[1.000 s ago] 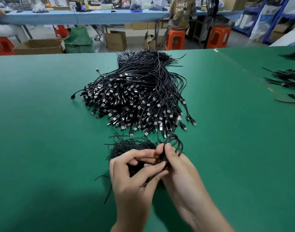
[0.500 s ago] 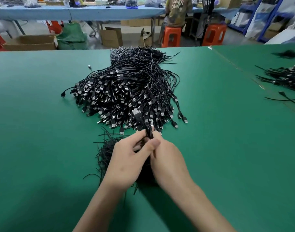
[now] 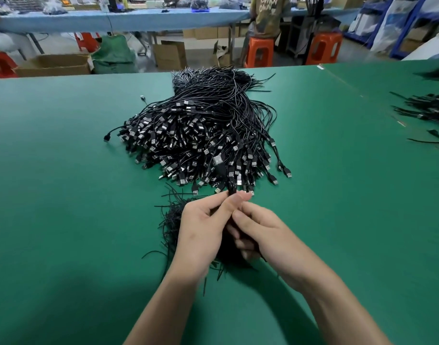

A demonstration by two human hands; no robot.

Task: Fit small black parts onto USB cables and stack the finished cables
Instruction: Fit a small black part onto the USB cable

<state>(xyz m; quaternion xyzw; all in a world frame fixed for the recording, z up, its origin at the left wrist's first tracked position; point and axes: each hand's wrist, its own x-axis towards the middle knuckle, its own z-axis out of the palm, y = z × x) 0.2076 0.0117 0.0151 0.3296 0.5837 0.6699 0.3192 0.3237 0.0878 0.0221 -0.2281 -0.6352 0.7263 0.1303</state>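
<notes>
Pinching USB cable (image 3: 222,170): left hand (image 3: 203,227), right hand (image 3: 268,235), by cable pile (image 3: 201,125).

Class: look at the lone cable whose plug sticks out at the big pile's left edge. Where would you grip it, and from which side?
Probably pinch the plug itself, coming from the left. It lies apart on the green table, while its cord runs right into the tangled pile.
</notes>
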